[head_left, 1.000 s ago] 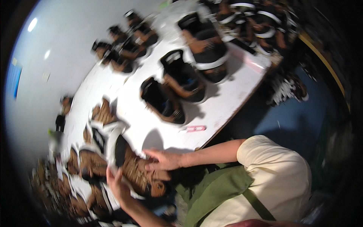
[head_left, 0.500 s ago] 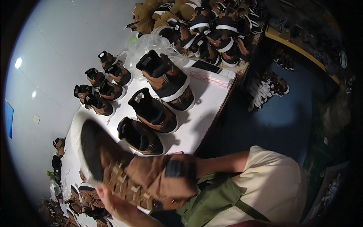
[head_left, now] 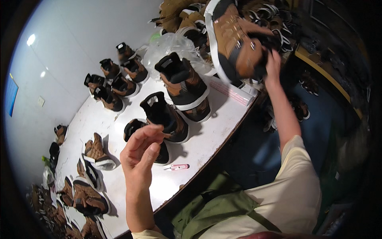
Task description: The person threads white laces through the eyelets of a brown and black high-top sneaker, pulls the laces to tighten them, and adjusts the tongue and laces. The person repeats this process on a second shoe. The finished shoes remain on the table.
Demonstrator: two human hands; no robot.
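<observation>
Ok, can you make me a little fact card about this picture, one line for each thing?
Right hand: holds a brown-and-black shoe up in the air
Left hand: fingers bent, looks empty
Table: white, with more shoes standing on it
Small snips: pink handle, lying near the table's edge
Plastic bag: see-through, crumpled
Apron: green

Brown shoe (head_left: 234,46) held aloft: smeared, its upper end cropped by the top of the view. Right hand (head_left: 273,65): fingers mostly lost to me at the shoe's dark collar; exact grip unreadable. The same shoe masks part of the heaped shoes (head_left: 187,19) behind. Left hand (head_left: 139,155) covers the middle of a black-and-brown shoe (head_left: 132,127) on the worktop (head_left: 203,135). Lower left, dim stack (head_left: 38,203): too blurred to count.
</observation>
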